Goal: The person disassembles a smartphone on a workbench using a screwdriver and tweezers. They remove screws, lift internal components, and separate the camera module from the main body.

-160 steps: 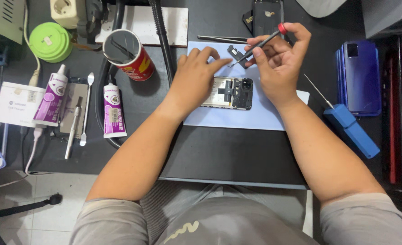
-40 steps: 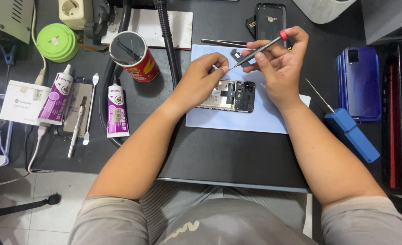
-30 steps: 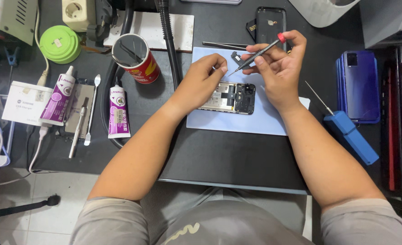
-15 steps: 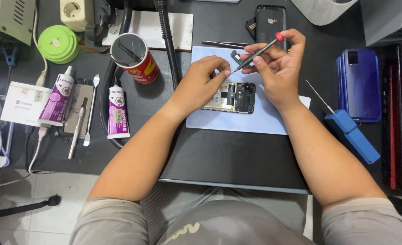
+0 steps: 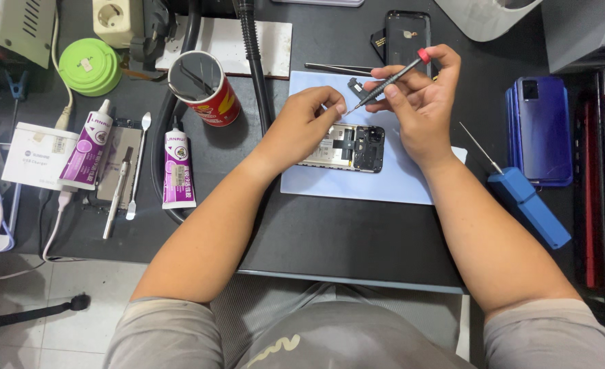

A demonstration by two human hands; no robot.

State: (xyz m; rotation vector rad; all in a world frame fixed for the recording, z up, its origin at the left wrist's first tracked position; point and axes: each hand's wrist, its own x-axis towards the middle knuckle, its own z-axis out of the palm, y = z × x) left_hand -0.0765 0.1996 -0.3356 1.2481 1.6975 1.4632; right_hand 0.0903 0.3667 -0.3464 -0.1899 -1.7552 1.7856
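Note:
An opened phone with its back off lies on a pale blue mat. My left hand rests over the phone's left part, its fingertips pinched together at the tip of a screwdriver. My right hand holds that thin dark screwdriver with a red cap, slanted down to the left above the phone's top edge. A small dark part lies on the mat just behind the screwdriver's tip.
A black phone back cover and tweezers lie behind the mat. A red cup with tools, two glue tubes and a green round case stand left. A blue phone and a blue-handled tool lie right.
My left hand has lifted its fingertips from the phone up to the screwdriver's tip. My right hand has kept the screwdriver, shifting it slightly.

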